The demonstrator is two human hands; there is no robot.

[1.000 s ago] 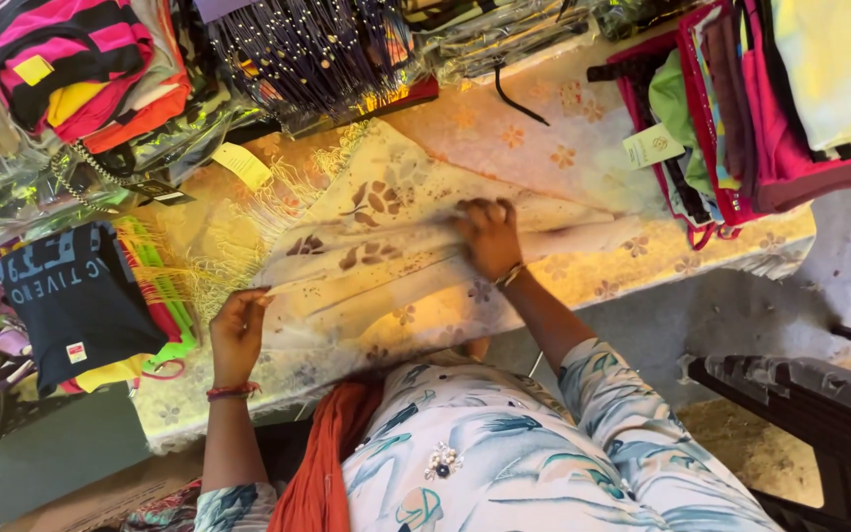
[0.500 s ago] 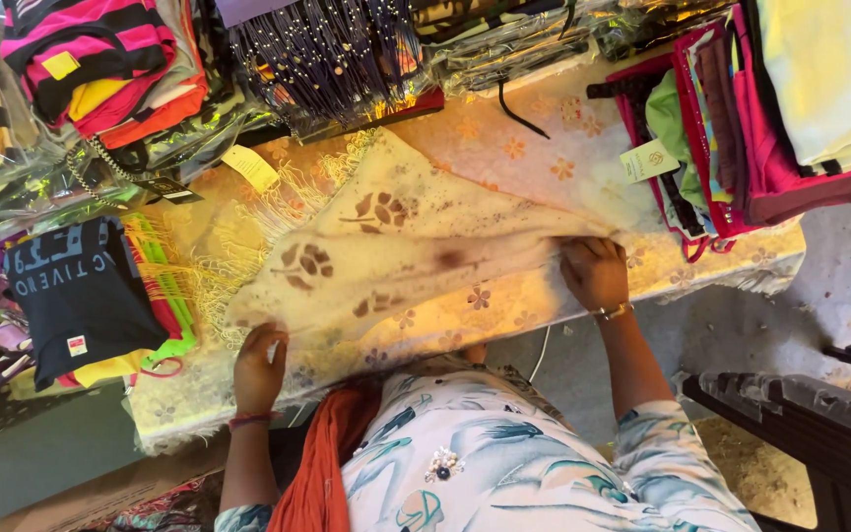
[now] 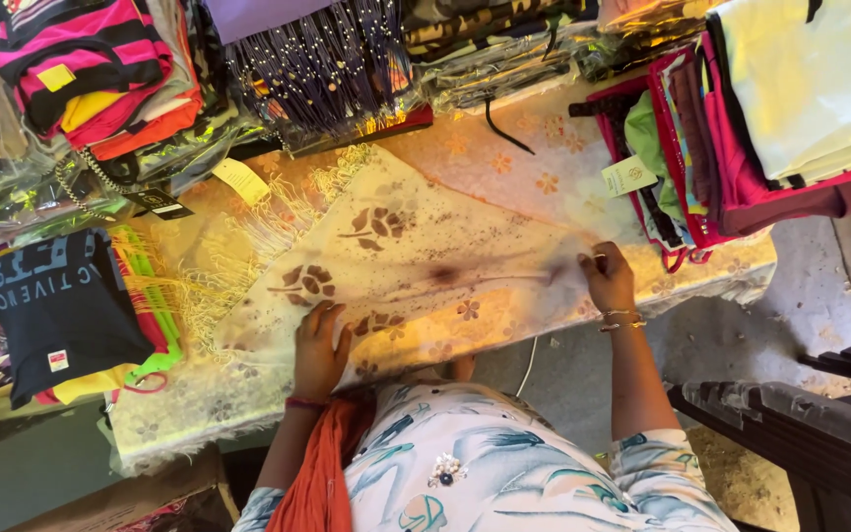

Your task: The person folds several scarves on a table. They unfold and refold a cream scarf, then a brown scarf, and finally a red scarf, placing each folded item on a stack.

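Note:
A cream scarf with brown flower prints and a yellow fringe lies spread over the table. My left hand rests flat on its near edge, fingers apart, beside a brown flower. My right hand, with bangles at the wrist, pinches the scarf's right end and holds it stretched out to the right. A fold line runs across the cloth between both hands.
A floral tablecloth covers the table. Packed garments and a beaded dark piece are piled at the back, a dark printed shirt lies at the left, pink and white clothes at the right. A dark chair stands at the lower right.
My right hand has slid to the right along the scarf, drawing it out flat. My left hand has shifted right and onto the scarf's near edge.

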